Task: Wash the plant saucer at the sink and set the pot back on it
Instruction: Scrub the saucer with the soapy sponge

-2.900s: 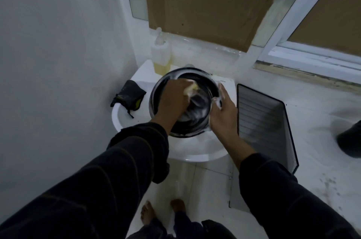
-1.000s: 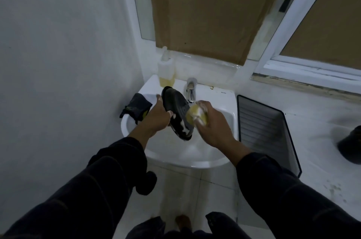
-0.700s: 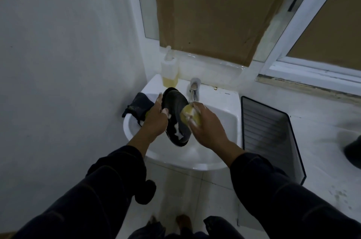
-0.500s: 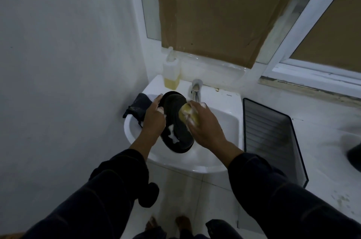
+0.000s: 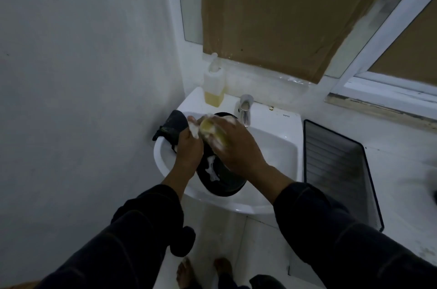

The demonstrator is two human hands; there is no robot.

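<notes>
- Now the right hand (image 5: pixel 233 146), curled round the yellow sponge (image 5: pixel 208 126), has moved up to the top edge of the saucer (image 5: pixel 222 180).
- The left hand (image 5: pixel 189 146) grips the saucer, upright over the sink (image 5: pixel 279 146); its fingers are probably on the rim.
- Scrubbing continues; rinsing is pending.

Black saucer (image 5: pixel 222 184) white-foamed; yellow sponge (image 5: pixel 208 126); white sink (image 5: pixel 279 142); yellow soap bottle (image 5: pixel 214 92).

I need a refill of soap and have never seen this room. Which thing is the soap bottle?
Find the white sink against the wall. On its back ledge, left of the metal tap, stands the soap bottle. It alone is pale and see-through, with a pump on top and yellow liquid low inside.
</notes>
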